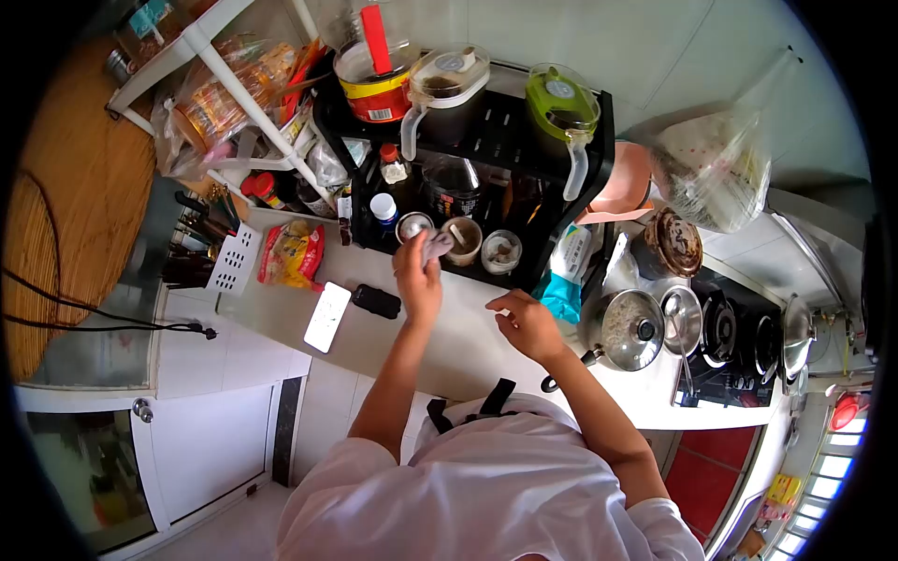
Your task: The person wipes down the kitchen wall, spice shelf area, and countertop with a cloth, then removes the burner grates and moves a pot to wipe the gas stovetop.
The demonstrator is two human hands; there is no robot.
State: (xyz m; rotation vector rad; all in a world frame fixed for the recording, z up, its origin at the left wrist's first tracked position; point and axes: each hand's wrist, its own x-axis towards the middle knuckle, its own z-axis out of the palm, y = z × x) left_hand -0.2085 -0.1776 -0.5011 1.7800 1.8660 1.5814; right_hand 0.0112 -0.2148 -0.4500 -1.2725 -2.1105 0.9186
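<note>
My left hand (pixel 418 280) is raised in front of the black rack's lower shelf, its fingers closed on a small greyish cloth (pixel 437 245). Just behind the cloth stand a small round jar (pixel 413 225), an open jar with a spoon in it (pixel 462 241) and a glass jar with white contents (pixel 502 251). Over the counter to the right, my right hand (pixel 526 325) has loosely bent fingers, apart from each other, and nothing shows in it. Below my left hand lie a black phone-like object (pixel 376 301) and a white rectangular item (pixel 327 317).
The black rack (pixel 603 140) carries lidded containers and bottles. A red-and-yellow packet (pixel 292 254) and a white knife holder (pixel 234 260) are at left. Right of my hands stand a teal-and-white packet (pixel 563 280), a glass-lidded pot (pixel 629 332), a ladle (pixel 682 323) and a gas stove (pixel 720 327).
</note>
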